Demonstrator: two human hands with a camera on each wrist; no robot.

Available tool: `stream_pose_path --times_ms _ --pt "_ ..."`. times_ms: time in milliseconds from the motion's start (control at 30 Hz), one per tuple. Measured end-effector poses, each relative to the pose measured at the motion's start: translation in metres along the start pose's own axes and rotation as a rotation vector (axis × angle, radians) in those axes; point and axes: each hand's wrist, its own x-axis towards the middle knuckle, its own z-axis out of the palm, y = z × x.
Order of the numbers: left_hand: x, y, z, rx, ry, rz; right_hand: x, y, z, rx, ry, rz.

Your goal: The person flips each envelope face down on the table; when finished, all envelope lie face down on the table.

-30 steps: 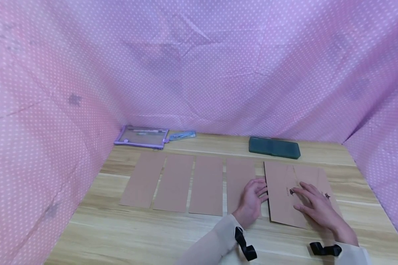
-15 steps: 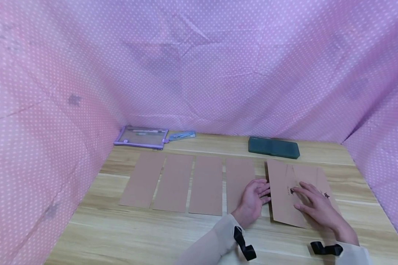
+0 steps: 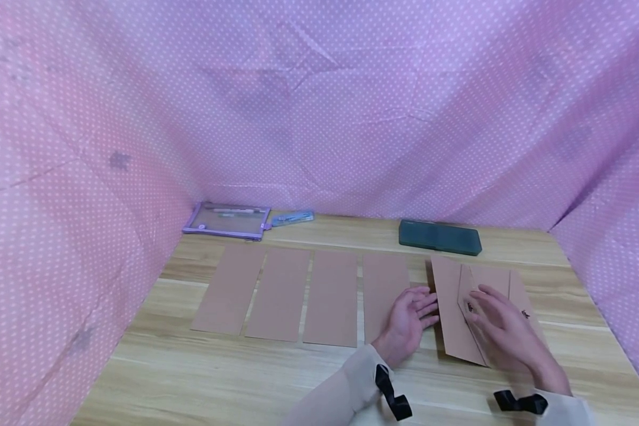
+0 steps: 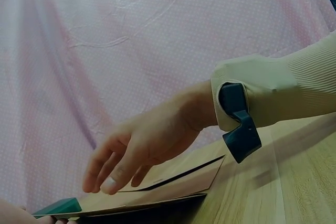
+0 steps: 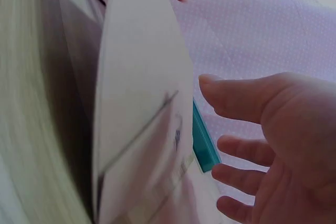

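While its left side tilts up off the bench (image 3: 234,378), the brown folder (image 3: 449,313) lies just right of the left hand (image 3: 406,322), relaxed fingers at the raised edge. Right hand (image 3: 504,326): over the folder, loosely spread, grasping nothing; green case (image 3: 439,238): beyond the folder.

Right fingers (image 5: 244,150) relaxed (left fingers (image 3: 428,309) extended)
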Motion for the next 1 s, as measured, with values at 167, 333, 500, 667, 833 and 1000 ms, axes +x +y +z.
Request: stream_pose_path --times_ms 167,333,500,667,833,1000 --pt "0.000 0.001 0.001 0.007 -0.012 -0.007 0.003 -0.010 0.006 0.013 -0.003 -0.026" --pt "-0.001 0.002 0.001 -0.003 -0.041 -0.005 0.005 -0.016 0.011 0.049 -0.037 -0.021" --pt "-0.003 0.003 0.002 -0.013 -0.071 -0.005 0.006 -0.020 0.013 0.047 -0.063 -0.017" --pt "-0.005 0.005 0.002 -0.021 -0.092 -0.005 0.008 -0.025 0.013 0.040 -0.079 0.012" --pt "-0.008 0.008 0.003 -0.033 -0.122 0.000 0.009 -0.029 0.013 0.068 -0.083 0.014" --pt "-0.010 0.011 0.005 -0.045 -0.150 0.003 0.009 -0.032 0.012 0.113 -0.091 0.027"
